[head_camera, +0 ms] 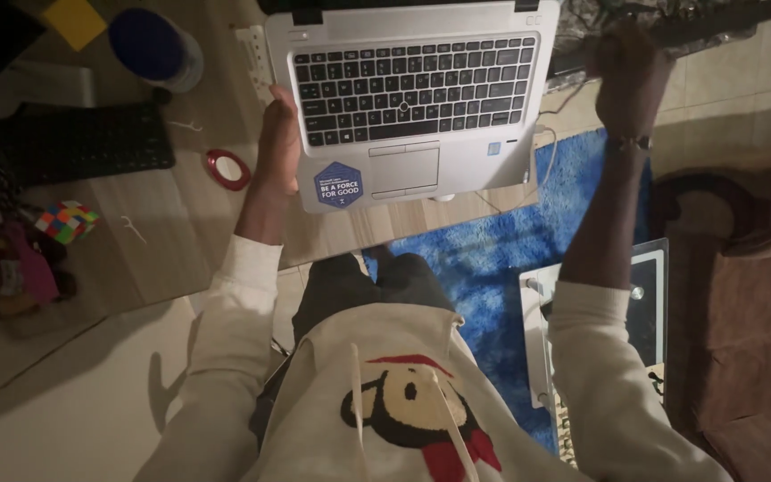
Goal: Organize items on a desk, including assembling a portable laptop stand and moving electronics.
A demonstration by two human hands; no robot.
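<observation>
A blue hexagonal sticker (338, 185) with white lettering sits on the laptop (475, 161), on the palm rest left of the touchpad. A tiny square blue label (494, 148) shows right of the touchpad on the same laptop. Above the laptop's keyboard only the dark bottom strip of its screen (403, 5) appears.

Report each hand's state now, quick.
Left hand: gripping the left edge of the silver laptop.
Right hand: closed around a dark object at the top right; what it is cannot be told.
</observation>
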